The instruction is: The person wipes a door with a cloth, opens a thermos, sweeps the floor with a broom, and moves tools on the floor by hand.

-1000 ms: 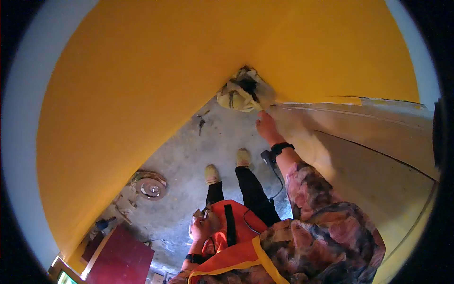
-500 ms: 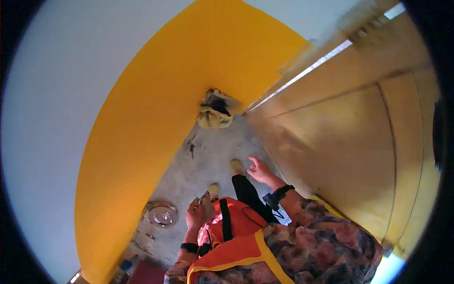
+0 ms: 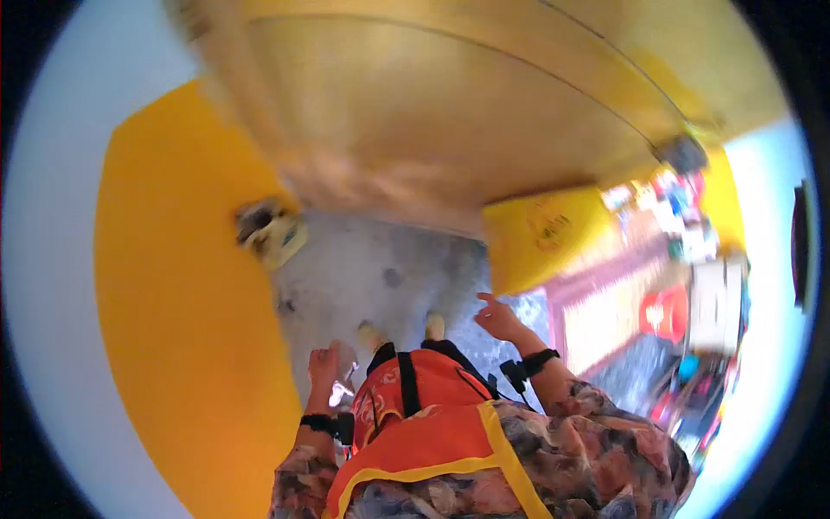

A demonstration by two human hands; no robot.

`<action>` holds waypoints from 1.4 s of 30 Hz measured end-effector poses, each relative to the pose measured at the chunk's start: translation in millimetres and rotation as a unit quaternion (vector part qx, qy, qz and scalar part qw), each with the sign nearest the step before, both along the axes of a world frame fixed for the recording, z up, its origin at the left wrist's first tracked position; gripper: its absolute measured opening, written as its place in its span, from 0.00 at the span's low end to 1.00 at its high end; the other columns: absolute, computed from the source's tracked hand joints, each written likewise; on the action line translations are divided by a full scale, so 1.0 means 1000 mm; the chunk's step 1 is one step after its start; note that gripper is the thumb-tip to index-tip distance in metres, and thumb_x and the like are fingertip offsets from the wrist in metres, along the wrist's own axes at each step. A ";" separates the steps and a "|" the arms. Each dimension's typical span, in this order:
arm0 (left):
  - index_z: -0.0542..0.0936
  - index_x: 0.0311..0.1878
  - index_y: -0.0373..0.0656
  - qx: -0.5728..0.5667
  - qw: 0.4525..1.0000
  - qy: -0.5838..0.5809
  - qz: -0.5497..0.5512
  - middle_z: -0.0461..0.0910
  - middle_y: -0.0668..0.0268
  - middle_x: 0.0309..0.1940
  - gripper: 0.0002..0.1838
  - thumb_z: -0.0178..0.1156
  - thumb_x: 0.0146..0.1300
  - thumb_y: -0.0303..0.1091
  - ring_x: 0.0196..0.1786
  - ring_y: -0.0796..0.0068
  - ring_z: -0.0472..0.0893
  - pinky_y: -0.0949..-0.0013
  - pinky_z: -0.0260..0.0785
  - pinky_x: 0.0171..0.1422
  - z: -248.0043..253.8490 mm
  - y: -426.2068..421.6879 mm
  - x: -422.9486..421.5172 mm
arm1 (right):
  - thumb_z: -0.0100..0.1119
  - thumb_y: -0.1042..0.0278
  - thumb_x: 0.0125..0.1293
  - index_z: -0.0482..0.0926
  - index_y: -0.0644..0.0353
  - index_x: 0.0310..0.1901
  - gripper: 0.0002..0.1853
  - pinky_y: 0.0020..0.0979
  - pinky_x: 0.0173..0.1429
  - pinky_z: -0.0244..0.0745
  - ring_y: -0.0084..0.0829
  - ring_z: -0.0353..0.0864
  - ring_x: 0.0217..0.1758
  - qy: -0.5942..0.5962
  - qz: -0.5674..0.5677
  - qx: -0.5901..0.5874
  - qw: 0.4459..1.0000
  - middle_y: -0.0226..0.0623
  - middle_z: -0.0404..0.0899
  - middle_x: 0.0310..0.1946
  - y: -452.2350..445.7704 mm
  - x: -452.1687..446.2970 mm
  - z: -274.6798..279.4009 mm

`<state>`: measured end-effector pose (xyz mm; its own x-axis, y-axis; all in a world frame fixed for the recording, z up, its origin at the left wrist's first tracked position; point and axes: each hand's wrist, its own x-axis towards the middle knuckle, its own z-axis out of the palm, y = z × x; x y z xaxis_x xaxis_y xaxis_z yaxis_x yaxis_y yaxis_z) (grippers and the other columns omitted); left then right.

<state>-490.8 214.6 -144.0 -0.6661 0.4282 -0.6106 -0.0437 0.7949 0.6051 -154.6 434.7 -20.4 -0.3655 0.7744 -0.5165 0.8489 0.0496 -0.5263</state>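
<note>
Fingers first: what do both hands show?

— Right hand [image 3: 499,318]: fingers loosely bent and parted, nothing seen in them. Left hand [image 3: 322,374]: fingers curled in beside a pale scrap [image 3: 344,356]; too blurred to tell how firmly, if at all, it is gripped.

— Surroundings, largest down?

— Wooden door [image 3: 406,112] along the far edge of the floor [image 3: 363,251]; yellow wall [image 3: 181,285] along its left edge.

— Containers?

— Bag [image 3: 281,245] at the floor's far left corner, by the wall. Mouth dark, contents unreadable. It lies ahead and to the left of both hands, nearer the left, touching neither. Red bucket [image 3: 664,313], if bucket it is: off to the right, well apart; contents not made out.

— Smallest, the scrap?

— On the right side of the left fingers, over the floor's left part. Long axis: no reading, smeared. Left hand clearly nearer; right hand well apart, across the apron [image 3: 424,376].
</note>
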 end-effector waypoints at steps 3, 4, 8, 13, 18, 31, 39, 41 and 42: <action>0.68 0.45 0.42 0.098 0.982 -0.150 -0.059 0.72 0.58 0.38 0.22 0.60 0.46 0.37 0.40 0.66 0.74 0.65 0.67 0.41 -0.001 0.020 0.028 | 0.56 0.60 0.54 0.59 0.51 0.59 0.30 0.35 0.43 0.72 0.39 0.78 0.37 0.069 0.026 0.054 0.996 0.45 0.75 0.41 -0.035 0.060 -0.025; 0.68 0.45 0.42 0.103 0.977 -0.155 -0.101 0.72 0.58 0.38 0.22 0.60 0.46 0.37 0.40 0.66 0.74 0.65 0.67 0.41 0.031 0.041 0.049 | 0.57 0.60 0.54 0.55 0.49 0.61 0.33 0.35 0.45 0.71 0.39 0.77 0.39 0.088 -0.002 0.007 0.996 0.46 0.71 0.47 -0.039 0.059 -0.023; 0.63 0.49 0.41 0.110 0.917 -0.333 -0.190 0.69 0.59 0.42 0.22 0.55 0.49 0.28 0.44 0.69 0.71 0.66 0.68 0.45 0.123 0.111 0.113 | 0.61 0.57 0.53 0.39 0.45 0.65 0.45 0.33 0.48 0.70 0.38 0.69 0.53 0.214 -0.090 -0.159 0.960 0.49 0.55 0.61 -0.057 0.062 0.027; 0.65 0.50 0.42 0.131 0.834 -0.457 -0.282 0.69 0.60 0.46 0.17 0.49 0.54 0.24 0.49 0.67 0.71 0.63 0.66 0.52 0.224 0.154 0.271 | 0.59 0.52 0.55 0.42 0.47 0.65 0.43 0.28 0.49 0.68 0.33 0.65 0.54 0.447 -0.181 -0.346 0.805 0.38 0.59 0.59 -0.088 0.120 0.062; 0.61 0.54 0.42 0.198 0.778 -0.515 -0.301 0.68 0.60 0.47 0.20 0.48 0.57 0.24 0.51 0.67 0.69 0.64 0.62 0.57 0.236 0.161 0.410 | 0.51 0.54 0.61 0.72 0.57 0.46 0.18 0.31 0.41 0.70 0.25 0.75 0.33 0.512 -0.375 -0.174 0.753 0.30 0.78 0.32 -0.111 0.224 0.057; 0.62 0.52 0.39 0.087 0.616 -0.346 -0.702 0.70 0.64 0.44 0.26 0.54 0.45 0.19 0.46 0.74 0.71 0.72 0.64 0.51 0.208 0.146 0.665 | 0.51 0.54 0.60 0.72 0.59 0.49 0.20 0.29 0.46 0.69 0.26 0.73 0.43 0.385 -0.675 0.124 0.617 0.35 0.77 0.38 -0.214 0.411 0.036; 0.65 0.50 0.38 0.115 0.566 -0.324 -0.750 0.71 0.63 0.41 0.24 0.47 0.44 0.21 0.42 0.74 0.72 0.73 0.64 0.47 0.158 0.173 0.790 | 0.53 0.65 0.59 0.67 0.58 0.54 0.21 0.26 0.44 0.71 0.23 0.73 0.42 0.397 -0.790 0.075 0.462 0.34 0.75 0.40 -0.314 0.498 0.060; 0.65 0.51 0.38 0.102 0.552 -0.351 -0.749 0.72 0.62 0.40 0.25 0.47 0.44 0.20 0.42 0.73 0.72 0.72 0.64 0.48 0.137 0.187 0.819 | 0.54 0.67 0.56 0.70 0.57 0.51 0.19 0.22 0.36 0.72 0.21 0.75 0.36 0.418 -0.815 0.131 0.380 0.33 0.77 0.35 -0.361 0.507 0.045; 0.66 0.50 0.38 0.140 0.539 -0.304 -0.773 0.72 0.62 0.41 0.25 0.48 0.43 0.21 0.43 0.72 0.72 0.72 0.64 0.48 0.118 0.198 0.834 | 0.53 0.68 0.58 0.69 0.58 0.52 0.19 0.24 0.38 0.73 0.23 0.75 0.37 0.386 -0.844 0.127 0.349 0.34 0.76 0.35 -0.382 0.510 0.052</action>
<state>343.0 412.4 -26.2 0.9054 0.3178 -0.2817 0.2819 0.0465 0.9583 355.1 53.2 31.2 0.7689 0.2083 -0.6045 -0.6090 -0.0497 -0.7916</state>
